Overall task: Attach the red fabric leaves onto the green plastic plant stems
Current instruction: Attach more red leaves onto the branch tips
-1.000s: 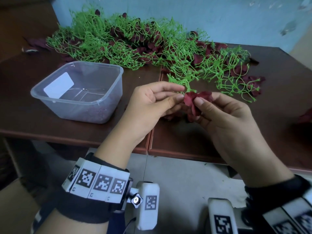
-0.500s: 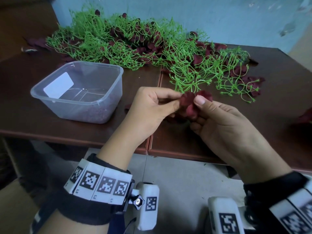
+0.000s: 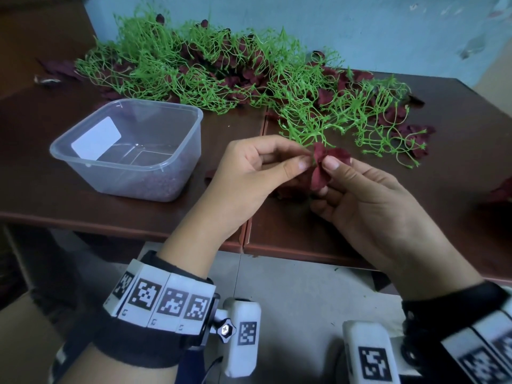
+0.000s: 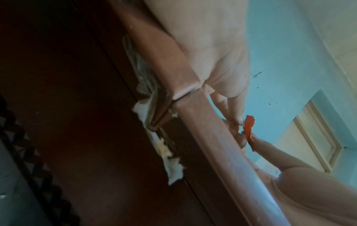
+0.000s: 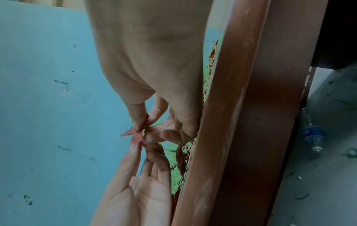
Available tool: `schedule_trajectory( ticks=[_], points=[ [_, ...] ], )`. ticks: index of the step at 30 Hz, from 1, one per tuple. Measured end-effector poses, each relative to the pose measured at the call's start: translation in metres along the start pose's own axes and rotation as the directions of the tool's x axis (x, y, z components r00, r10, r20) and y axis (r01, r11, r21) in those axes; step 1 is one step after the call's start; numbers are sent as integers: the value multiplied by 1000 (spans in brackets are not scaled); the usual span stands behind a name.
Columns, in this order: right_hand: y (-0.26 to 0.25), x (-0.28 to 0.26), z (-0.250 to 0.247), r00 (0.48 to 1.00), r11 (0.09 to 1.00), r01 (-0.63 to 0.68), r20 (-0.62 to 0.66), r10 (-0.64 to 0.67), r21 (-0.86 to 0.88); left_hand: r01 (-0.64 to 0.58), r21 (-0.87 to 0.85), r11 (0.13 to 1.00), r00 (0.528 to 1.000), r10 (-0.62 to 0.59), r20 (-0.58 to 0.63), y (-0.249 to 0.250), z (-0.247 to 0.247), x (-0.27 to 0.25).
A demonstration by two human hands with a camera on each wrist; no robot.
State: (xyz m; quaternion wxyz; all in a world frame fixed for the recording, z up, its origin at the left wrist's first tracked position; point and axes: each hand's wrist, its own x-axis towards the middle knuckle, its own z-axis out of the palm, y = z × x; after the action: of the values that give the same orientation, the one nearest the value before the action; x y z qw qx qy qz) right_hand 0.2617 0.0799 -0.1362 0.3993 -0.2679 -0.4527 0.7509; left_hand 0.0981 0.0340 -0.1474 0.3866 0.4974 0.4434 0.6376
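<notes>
A long heap of green plastic stems [image 3: 249, 79] mixed with dark red fabric leaves lies across the back of the brown table [image 3: 457, 217]. Above the table's front middle, my right hand [image 3: 327, 166] pinches a dark red fabric leaf [image 3: 321, 167] between thumb and fingers. My left hand [image 3: 303, 159] pinches the tip of a green stem [image 3: 304, 138] that reaches down from the heap and meets the leaf. In the wrist views the leaf [image 4: 248, 128] [image 5: 135, 135] shows between the fingertips of both hands. How the stem tip and leaf join is hidden by fingers.
A clear plastic tub [image 3: 130, 145] with a white label stands at the left front of the table. Loose red leaves [image 3: 501, 192] lie at the right edge and under my hands. A blue wall [image 3: 360, 31] rises behind. A plastic bottle [image 5: 313, 134] lies on the floor.
Both hands rose slightly toward the stems with the leaf. The leaf, bunched low between my thumbs before, now stands up against the stem tip my left hand pinches.
</notes>
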Motion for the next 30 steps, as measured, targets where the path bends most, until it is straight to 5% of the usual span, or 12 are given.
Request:
schedule_trajectory(
  ticks=[12, 30],
  points=[
    [6, 1, -1, 991, 983, 109, -65, -120, -147, 73, -50, 996, 992, -78, -98, -4, 2, 3],
    [4, -1, -2, 979, 963, 186, -43, -198, -193, 49, -60, 997, 998, -51, -22, 0, 0, 0]
  ],
)
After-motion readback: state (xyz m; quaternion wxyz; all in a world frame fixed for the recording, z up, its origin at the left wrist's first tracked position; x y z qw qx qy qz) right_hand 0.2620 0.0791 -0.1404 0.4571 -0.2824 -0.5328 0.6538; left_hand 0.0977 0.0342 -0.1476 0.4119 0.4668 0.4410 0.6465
